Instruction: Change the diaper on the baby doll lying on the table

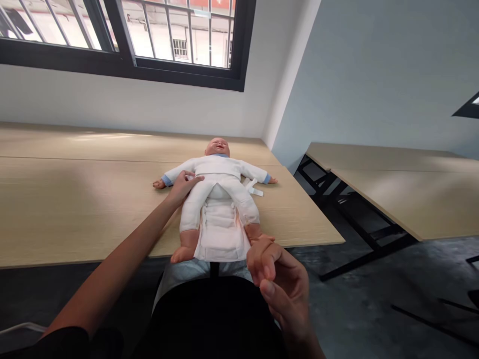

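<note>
At the table's (86, 209) near edge: a doll (220, 167) on its back, soft white suit, smooth feet
Padded cloth (220, 239): ribbed, creased, flaring — between the legs
White strips (255, 189): flat, beside its hip
Left hand (184, 185): loosely open, touching its waist
Right hand (280, 279): curled near one foot — whether gripping, cannot tell

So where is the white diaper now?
In the head view, just below centre: the diaper lies spread between the doll's legs, near the front edge of the table, left of the right hand.
</note>
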Action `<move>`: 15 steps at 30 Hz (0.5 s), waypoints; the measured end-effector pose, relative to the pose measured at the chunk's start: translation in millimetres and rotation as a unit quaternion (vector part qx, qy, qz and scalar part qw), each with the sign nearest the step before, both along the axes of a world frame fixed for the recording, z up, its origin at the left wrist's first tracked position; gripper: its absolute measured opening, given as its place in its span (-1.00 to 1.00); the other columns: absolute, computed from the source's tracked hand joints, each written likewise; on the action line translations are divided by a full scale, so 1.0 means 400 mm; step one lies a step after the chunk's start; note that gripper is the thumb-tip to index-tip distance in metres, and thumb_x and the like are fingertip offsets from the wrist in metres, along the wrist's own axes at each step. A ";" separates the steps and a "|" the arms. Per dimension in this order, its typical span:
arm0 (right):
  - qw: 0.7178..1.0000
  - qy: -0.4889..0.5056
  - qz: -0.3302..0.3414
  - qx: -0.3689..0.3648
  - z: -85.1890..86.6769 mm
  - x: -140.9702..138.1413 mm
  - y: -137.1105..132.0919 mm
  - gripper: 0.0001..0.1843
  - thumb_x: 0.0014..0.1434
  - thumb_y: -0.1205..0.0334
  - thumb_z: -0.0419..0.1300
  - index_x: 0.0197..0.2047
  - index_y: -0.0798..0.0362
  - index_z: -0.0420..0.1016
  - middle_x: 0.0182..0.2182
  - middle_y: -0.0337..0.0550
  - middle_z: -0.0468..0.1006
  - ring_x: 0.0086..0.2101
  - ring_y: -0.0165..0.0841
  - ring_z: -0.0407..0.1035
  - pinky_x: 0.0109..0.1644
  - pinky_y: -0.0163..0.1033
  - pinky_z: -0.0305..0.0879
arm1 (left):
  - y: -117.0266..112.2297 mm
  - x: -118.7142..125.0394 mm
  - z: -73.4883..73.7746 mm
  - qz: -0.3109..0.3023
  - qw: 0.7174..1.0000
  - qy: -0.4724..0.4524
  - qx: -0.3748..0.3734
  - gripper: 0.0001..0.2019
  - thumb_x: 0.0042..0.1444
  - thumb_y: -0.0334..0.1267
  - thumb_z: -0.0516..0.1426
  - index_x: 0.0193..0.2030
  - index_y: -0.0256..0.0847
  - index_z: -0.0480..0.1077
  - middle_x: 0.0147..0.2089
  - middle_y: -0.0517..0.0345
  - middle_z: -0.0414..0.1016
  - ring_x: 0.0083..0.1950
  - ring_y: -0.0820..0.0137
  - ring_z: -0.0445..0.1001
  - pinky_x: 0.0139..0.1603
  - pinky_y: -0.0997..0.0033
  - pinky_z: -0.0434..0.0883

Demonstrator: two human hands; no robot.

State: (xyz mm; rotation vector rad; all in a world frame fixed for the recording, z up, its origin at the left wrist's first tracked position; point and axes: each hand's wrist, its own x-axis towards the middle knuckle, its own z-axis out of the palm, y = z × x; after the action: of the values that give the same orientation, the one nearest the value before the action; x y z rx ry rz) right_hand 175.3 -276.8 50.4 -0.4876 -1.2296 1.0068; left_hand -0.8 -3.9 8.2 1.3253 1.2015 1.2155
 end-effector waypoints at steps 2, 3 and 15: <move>1.000 -0.015 -0.006 -0.002 0.003 0.002 -0.005 -0.84 0.25 0.23 0.24 -0.31 0.02 0.31 -0.44 -0.23 0.20 -0.38 -0.37 0.14 -0.27 -0.21 0.06 | 0.001 0.000 -0.002 0.000 1.000 0.003 -0.002 -0.49 -0.27 -0.01 0.41 -0.27 -0.20 0.31 -0.42 0.32 0.24 -0.43 0.47 0.27 -0.43 0.48 0.22; 1.000 -0.025 -0.012 -0.001 0.004 0.002 -0.008 -0.84 0.25 0.22 0.23 -0.31 0.01 0.31 -0.44 -0.23 0.21 -0.38 -0.36 0.14 -0.26 -0.21 0.06 | 0.002 0.000 -0.002 -0.001 1.000 0.003 -0.003 -0.49 -0.27 -0.01 0.41 -0.27 -0.20 0.31 -0.41 0.31 0.25 -0.43 0.47 0.27 -0.43 0.48 0.22; 0.984 -0.139 -0.099 0.041 -0.004 -0.003 -0.024 -0.93 0.23 0.24 0.17 -0.26 -0.01 0.32 -0.41 -0.22 0.29 -0.33 -0.32 0.19 -0.11 -0.13 0.14 | 0.012 -0.003 -0.010 -0.008 1.000 0.001 -0.001 -0.47 -0.27 0.00 0.40 -0.24 -0.19 0.31 -0.39 0.30 0.27 -0.40 0.45 0.30 -0.40 0.47 0.26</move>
State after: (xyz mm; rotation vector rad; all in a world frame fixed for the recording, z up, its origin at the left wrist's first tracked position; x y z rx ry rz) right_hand 174.1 -286.5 48.8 -0.6888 -1.4335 0.7311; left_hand -2.1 0.9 4.2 1.3325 1.1923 1.2011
